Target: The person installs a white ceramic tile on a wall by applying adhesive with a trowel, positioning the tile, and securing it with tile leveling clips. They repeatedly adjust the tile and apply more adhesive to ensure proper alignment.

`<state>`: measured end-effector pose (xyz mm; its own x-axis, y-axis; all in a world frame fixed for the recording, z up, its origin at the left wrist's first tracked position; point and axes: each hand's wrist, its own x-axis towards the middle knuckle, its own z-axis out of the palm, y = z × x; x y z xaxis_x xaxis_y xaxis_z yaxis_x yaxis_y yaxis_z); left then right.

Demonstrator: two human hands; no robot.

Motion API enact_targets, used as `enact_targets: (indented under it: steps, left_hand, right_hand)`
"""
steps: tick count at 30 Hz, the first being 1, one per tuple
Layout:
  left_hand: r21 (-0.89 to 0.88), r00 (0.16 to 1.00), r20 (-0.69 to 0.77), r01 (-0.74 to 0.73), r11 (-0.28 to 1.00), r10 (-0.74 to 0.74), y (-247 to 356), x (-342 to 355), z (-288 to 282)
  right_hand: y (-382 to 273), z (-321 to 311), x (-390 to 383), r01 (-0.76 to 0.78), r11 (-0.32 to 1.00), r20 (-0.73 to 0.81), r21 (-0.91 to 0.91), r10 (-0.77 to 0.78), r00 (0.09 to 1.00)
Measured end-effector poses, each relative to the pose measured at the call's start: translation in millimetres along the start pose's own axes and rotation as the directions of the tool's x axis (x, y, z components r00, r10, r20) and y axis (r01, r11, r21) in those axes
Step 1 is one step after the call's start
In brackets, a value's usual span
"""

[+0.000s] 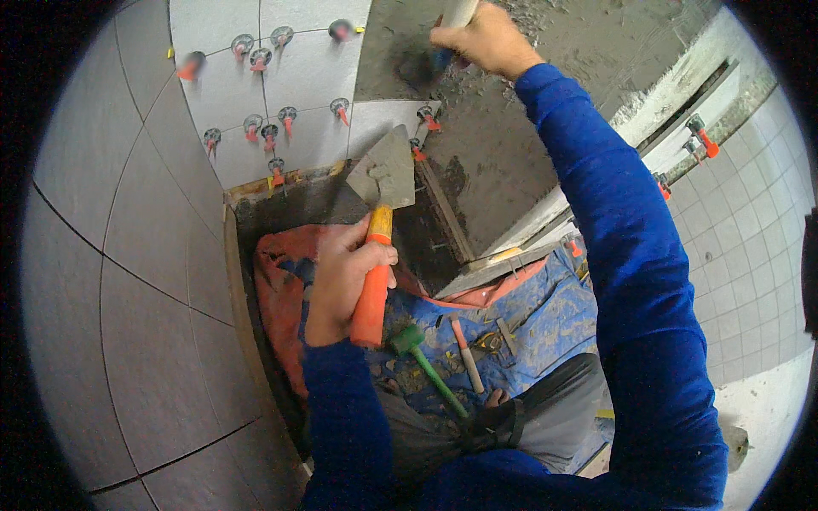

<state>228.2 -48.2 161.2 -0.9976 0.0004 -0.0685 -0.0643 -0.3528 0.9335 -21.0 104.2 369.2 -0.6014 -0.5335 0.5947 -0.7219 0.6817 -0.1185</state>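
While the left hand [349, 272] grips a trowel [381, 226] face-up at centre, presumably keeping mortar [383, 174] aboard, the right hand [494, 41] has fingers wrapped round a pale-handled tool [459, 12], upper centre.

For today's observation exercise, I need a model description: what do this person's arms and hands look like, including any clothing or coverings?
The left sleeve and right sleeve are long and bright blue, with visible creases and no clear markings or cables. The left hand and right hand are bare, with no gloves covering the fingers.
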Motion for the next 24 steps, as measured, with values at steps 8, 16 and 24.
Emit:
enact_targets:
  steps: [8,16,24]
  left_hand:
    - [-0.010,0.999,-0.022,0.028,1.000,-0.028,1,-3,1]
    - [0.018,1.000,0.008,0.023,1.000,-0.023,4,-4,2]
    - [0.002,1.000,0.004,0.024,1.000,-0.024,4,-6,3]
  right_hand:
    - [4,12,-18,-0.027,0.963,0.046,0.268,0.015,0.999]
    - [8,16,-14,-0.076,0.975,0.045,0.207,0.068,0.997]
    - [17,19,-7,-0.055,0.977,0.044,0.207,0.047,0.998]
